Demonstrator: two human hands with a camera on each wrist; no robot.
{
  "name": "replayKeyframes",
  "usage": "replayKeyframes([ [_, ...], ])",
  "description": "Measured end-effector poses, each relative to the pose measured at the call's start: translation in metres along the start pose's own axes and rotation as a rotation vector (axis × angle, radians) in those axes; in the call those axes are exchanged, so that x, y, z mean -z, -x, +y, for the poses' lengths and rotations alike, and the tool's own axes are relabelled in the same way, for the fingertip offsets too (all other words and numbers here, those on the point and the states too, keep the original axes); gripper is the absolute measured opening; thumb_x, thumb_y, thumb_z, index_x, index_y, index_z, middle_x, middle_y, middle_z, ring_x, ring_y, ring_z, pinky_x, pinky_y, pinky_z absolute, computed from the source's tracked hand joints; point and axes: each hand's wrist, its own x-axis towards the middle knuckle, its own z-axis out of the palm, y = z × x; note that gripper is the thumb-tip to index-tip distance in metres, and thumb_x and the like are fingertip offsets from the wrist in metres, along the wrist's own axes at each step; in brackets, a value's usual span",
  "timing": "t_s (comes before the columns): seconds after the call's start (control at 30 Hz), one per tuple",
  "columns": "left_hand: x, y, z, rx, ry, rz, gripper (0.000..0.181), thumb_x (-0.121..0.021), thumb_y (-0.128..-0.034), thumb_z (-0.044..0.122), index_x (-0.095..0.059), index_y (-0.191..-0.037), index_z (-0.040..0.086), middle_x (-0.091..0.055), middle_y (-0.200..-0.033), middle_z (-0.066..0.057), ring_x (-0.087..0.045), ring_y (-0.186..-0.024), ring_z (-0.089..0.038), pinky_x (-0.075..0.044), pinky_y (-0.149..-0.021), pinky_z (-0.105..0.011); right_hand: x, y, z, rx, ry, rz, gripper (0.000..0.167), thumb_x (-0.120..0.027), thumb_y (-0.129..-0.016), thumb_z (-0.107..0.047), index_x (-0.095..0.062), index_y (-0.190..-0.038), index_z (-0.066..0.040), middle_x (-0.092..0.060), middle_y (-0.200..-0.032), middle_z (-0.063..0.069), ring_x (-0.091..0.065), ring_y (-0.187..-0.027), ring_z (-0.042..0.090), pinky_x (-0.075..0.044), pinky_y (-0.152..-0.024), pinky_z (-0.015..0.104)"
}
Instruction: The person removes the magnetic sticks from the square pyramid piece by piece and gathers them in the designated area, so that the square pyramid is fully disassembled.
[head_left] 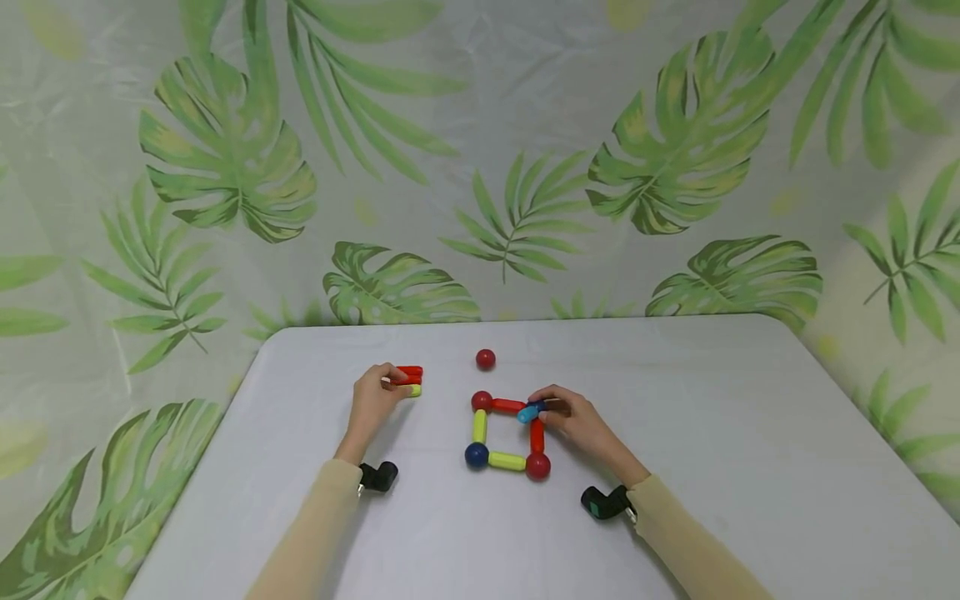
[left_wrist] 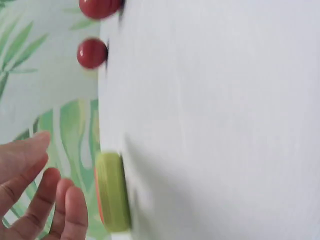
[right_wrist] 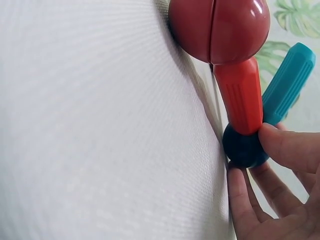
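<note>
Ball and rod pieces form a square on the table. My right hand (head_left: pixel 573 417) pinches the dark blue ball (right_wrist: pixel 245 147) at its far right corner between thumb and fingers. A light blue rod (right_wrist: pixel 289 82) sticks up at an angle from that ball, and a red rod (right_wrist: pixel 240 95) links it to the near red ball (right_wrist: pixel 220 27). Over at the left, my left hand (head_left: pixel 371 404) is beside two red rods (head_left: pixel 409 372) and a yellow-green rod (left_wrist: pixel 113 192) lying together. In the left wrist view its fingers (left_wrist: pixel 75 212) stand apart from these rods, holding nothing.
A loose red ball (head_left: pixel 486 359) lies beyond the square. Another dark blue ball (head_left: pixel 476 456) marks the near left corner. White cloth covers the table (head_left: pixel 712 400), and a leaf-patterned sheet (head_left: pixel 525 108) hangs behind it.
</note>
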Motion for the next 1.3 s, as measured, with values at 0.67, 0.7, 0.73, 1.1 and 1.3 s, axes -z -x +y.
replayKeyframes([
  [0.67, -0.101, 0.040, 0.070, -0.211, 0.200, -0.305, 0.011, -0.070, -0.0840, 0.003, -0.066, -0.094, 0.003, -0.065, -0.092, -0.006, -0.061, -0.076, -0.013, -0.052, -0.070, -0.024, 0.004, 0.012, -0.033, 0.045, -0.026, -0.047, 0.024, -0.054, -0.094, 0.003, -0.057, -0.118, 0.007, -0.057, -0.118, 0.024, -0.056, -0.106, 0.041, -0.043, -0.094, 0.052],
  [0.7, -0.100, 0.040, 0.068, -0.206, 0.206, -0.288, 0.011, -0.069, -0.0836, 0.002, -0.066, -0.094, 0.003, -0.066, -0.091, -0.006, -0.061, -0.076, -0.014, -0.052, -0.070, -0.024, 0.005, 0.012, -0.033, 0.041, -0.027, -0.043, 0.024, -0.054, -0.094, 0.003, -0.057, -0.117, 0.007, -0.058, -0.117, 0.024, -0.056, -0.106, 0.041, -0.043, -0.094, 0.052],
  [0.73, -0.098, 0.039, 0.066, -0.197, 0.212, -0.275, 0.011, -0.068, -0.0835, 0.002, -0.067, -0.094, 0.003, -0.066, -0.091, -0.006, -0.061, -0.077, -0.014, -0.052, -0.070, -0.024, 0.005, 0.012, -0.032, 0.039, -0.028, -0.041, 0.024, -0.054, -0.094, 0.003, -0.057, -0.118, 0.007, -0.058, -0.117, 0.024, -0.056, -0.106, 0.041, -0.042, -0.094, 0.053],
  [1.1, -0.045, 0.034, 0.033, 0.013, 0.349, -0.174, 0.017, -0.067, -0.0850, 0.000, -0.065, -0.102, 0.002, -0.064, -0.102, -0.011, -0.062, -0.089, -0.023, -0.051, -0.078, -0.027, 0.001, -0.001, 0.002, 0.015, 0.000, -0.005, 0.024, -0.058, -0.094, -0.003, -0.062, -0.117, -0.006, -0.059, -0.118, 0.013, -0.057, -0.104, 0.030, -0.044, -0.094, 0.048],
  [1.3, -0.005, 0.029, 0.001, 0.107, 0.164, -0.044, 0.018, -0.070, -0.0834, 0.001, -0.065, -0.100, -0.002, -0.065, -0.097, -0.014, -0.063, -0.085, -0.026, -0.052, -0.068, -0.029, 0.001, 0.000, 0.001, 0.000, 0.004, 0.006, 0.023, -0.058, -0.093, -0.003, -0.063, -0.116, -0.007, -0.059, -0.117, 0.012, -0.057, -0.104, 0.029, -0.045, -0.094, 0.047],
])
